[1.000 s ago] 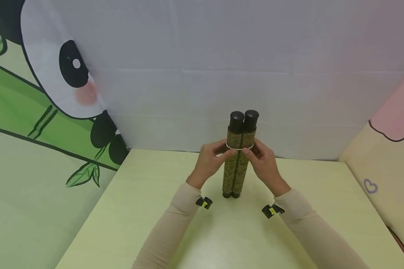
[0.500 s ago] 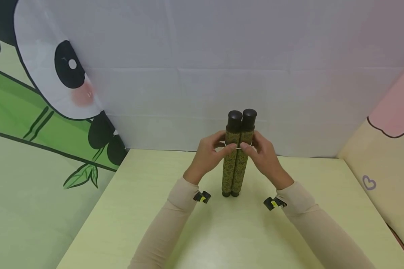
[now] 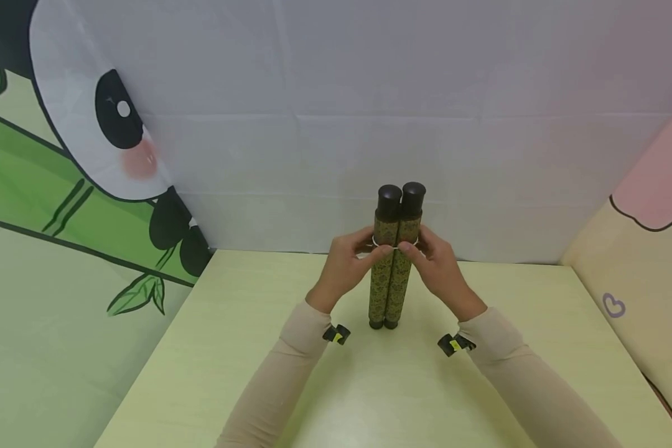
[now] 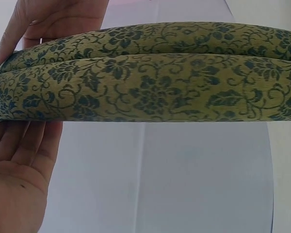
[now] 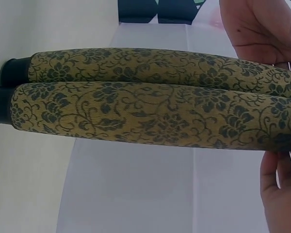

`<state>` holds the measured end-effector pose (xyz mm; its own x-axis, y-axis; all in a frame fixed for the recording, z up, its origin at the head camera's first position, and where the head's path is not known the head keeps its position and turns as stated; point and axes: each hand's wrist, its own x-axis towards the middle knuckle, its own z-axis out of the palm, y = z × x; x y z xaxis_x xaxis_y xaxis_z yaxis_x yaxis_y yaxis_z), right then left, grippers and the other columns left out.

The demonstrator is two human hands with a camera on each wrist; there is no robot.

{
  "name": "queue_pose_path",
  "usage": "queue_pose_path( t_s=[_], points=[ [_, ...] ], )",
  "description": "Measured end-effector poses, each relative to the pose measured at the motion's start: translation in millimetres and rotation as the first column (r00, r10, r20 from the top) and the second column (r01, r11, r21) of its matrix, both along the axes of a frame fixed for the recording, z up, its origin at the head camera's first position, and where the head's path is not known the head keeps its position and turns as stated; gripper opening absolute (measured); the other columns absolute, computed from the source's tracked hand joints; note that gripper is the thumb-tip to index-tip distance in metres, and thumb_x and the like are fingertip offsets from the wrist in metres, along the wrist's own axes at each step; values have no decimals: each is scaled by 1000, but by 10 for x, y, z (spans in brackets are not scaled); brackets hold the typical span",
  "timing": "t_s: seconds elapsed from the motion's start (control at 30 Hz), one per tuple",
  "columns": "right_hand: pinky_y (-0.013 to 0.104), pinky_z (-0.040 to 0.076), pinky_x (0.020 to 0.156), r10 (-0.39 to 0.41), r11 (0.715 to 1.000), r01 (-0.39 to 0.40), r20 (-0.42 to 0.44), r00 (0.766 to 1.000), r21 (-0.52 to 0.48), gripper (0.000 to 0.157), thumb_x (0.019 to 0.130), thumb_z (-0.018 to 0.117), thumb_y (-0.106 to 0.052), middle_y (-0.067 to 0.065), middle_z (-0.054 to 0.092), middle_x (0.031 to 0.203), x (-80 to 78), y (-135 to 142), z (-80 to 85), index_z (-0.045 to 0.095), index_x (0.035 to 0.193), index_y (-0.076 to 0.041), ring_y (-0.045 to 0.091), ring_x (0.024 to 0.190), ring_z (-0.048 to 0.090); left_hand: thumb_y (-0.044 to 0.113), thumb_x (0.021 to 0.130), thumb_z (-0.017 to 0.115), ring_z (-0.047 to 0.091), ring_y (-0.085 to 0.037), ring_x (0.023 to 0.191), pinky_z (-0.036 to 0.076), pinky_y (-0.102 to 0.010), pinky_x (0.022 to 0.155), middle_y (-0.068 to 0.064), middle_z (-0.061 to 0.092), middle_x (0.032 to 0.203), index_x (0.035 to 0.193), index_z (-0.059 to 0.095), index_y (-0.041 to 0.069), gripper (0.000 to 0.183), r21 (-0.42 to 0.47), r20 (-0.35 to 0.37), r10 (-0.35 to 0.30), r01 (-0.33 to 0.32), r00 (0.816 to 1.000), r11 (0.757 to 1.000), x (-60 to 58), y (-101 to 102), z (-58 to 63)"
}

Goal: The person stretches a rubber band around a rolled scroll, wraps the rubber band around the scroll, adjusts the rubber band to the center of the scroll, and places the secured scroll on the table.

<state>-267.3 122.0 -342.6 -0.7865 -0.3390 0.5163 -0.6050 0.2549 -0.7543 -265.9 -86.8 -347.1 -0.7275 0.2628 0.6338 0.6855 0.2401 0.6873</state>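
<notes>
Two slim rolled scrolls [image 3: 383, 283] stand upright side by side on the table, covered in olive-gold cloth with dark flowers and capped with black knobs. A thin white rubber band [image 3: 376, 242] circles both below the upper knobs. My left hand [image 3: 344, 264] holds the band at the left side, its thumb across the front and its fingers partly hidden behind. On the right side my right hand [image 3: 441, 267] mirrors this grip, the thumbs nearly meeting. In the left wrist view the patterned cloth [image 4: 155, 90] fills the middle; the right wrist view shows the lower black ends [image 5: 1, 104].
The pale yellow table [image 3: 229, 323] reaches back to a grey-white cloth backdrop [image 3: 313, 155]. A panda and bamboo print covers the left wall [image 3: 61, 298]. A pale panel with a purple heart [image 3: 613, 305] stands at the right.
Both hands rose slightly half a second ago and have come back down a little. The scrolls stay upright in nearly the same spot, with the band round them.
</notes>
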Motion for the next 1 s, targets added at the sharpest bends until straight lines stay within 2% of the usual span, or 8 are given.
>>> queue_pose_path(
  t_s=[0.23, 0.53, 0.67, 0.83, 0.9, 1.0],
  points=[
    [38, 53, 84, 2, 1000, -2, 39, 999, 4, 42, 108, 54, -26, 11, 63, 124, 110, -9, -123, 51, 146, -9, 23, 103, 66, 51, 96, 64, 72, -14, 90, 59, -28, 82, -9, 76, 104, 128, 70, 5, 56, 12, -1, -20, 20, 1000, 1000, 51, -37, -142],
    [44, 53, 87, -2, 1000, 3, 30, 1000, -20, 45, 109, 52, -27, 13, 62, 127, 229, -64, -217, 46, 150, -10, 28, 110, 65, 60, 94, 60, 73, -14, 88, 60, -30, 81, -8, 76, 103, 131, 69, 7, 65, 25, 11, -23, 23, 1000, 999, 120, -75, -232],
    [50, 53, 89, -5, 1000, 6, 35, 999, -16, 47, 109, 51, -27, 14, 61, 129, 278, -90, -236, 43, 152, -10, 30, 111, 65, 52, 95, 63, 74, -17, 88, 60, -31, 80, -9, 76, 103, 131, 69, 6, 59, 36, 14, -41, 40, 999, 999, 154, -103, -255],
    [53, 52, 90, -22, 1000, 21, 58, 998, 20, 46, 109, 52, -26, 14, 59, 133, 324, -101, -188, 44, 151, -9, 31, 111, 64, 22, 98, 70, 73, -18, 90, 60, -33, 82, -8, 75, 102, 133, 66, 8, 37, 7, 41, -67, 67, 997, 998, 202, -148, -221],
    [52, 52, 90, -29, 999, 26, 62, 998, 40, 45, 108, 53, -26, 12, 59, 133, 343, -101, -147, 46, 149, -9, 30, 111, 64, 15, 98, 70, 72, -18, 93, 59, -32, 85, -8, 74, 107, 138, 62, 10, 41, -21, 68, -77, 79, 995, 997, 225, -173, -174],
    [51, 51, 88, -34, 998, 31, 56, 998, 49, 41, 107, 55, -24, 12, 60, 130, 376, -93, -84, 50, 144, -8, 29, 109, 63, 16, 99, 69, 70, -16, 101, 57, -30, 88, -7, 71, 116, 143, 56, 12, 47, -63, 96, -96, 102, 991, 993, 256, -206, -72]
  ],
)
